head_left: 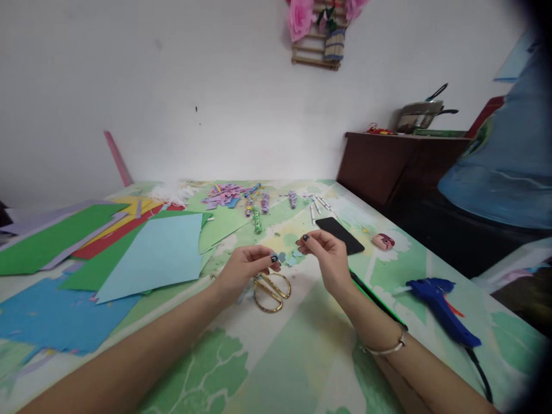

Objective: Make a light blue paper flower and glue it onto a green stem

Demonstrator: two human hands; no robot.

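Note:
My left hand (250, 267) is closed in a pinch, thumb against the fingers, just above a pair of gold-handled scissors (272, 293). Anything between those fingertips is too small to make out. Opposite it, my right hand (325, 256) is also pinched, wrist bent, with a bracelet (386, 348) on the forearm. What it may hold is likewise unclear. Small light blue paper pieces (292, 261) lie on the table between the two hands. The scissors' blades are mostly hidden under my left hand.
Coloured paper sheets (155, 253) are stacked at left. Paper scraps (226, 195) and decorated paper rolls (257, 220) lie toward the back. A black phone-like slab (342, 234), a pink object (383, 241) and a blue glue gun (444, 307) with its cord are at right.

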